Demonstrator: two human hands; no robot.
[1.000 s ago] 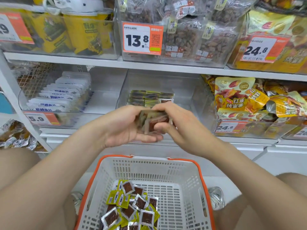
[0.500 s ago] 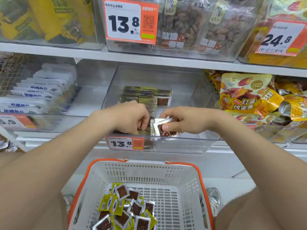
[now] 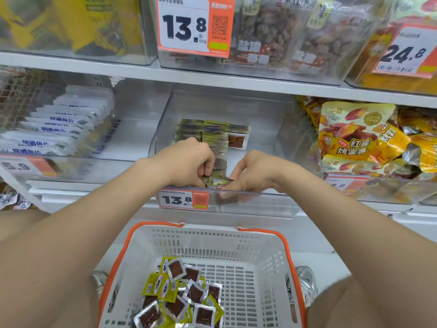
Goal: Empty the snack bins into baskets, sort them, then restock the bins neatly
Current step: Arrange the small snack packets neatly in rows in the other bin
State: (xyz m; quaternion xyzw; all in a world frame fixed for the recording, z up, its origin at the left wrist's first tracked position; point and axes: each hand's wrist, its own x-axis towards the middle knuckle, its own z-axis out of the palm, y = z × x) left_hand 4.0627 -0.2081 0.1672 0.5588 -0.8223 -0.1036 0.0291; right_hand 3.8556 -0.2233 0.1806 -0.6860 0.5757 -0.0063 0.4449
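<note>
Clear plastic forms the middle bin on the shelf, fronted by a 13.8 price tag, and it is judged to be only partly restocked. In the neighbouring bin to the left, white-and-blue packets are lined up on edge, so that one appears finished. In the middle bin, snack packets are stood on edge in tight rows toward the back, and a narrow column of them is run forward to the front wall; much of the bin floor is left bare. To the right, yellow bags are heaped loosely in a third bin, and whether they have been sorted cannot be told. Lower down, a white basket with an orange rim is set in front of the person, and a loose pile of the same packets is seen in it. Emptying is therefore judged done for this bin, with a good share of restocking left.

The left hand is turned knuckles up, its fingers curled tightly down round a small bunch of packets at the front of the column. The right hand is held just beside it, fingers bent and drawn together, and a packet is pinched at the front wall, where a dark packet face is visible through the plastic.
</note>
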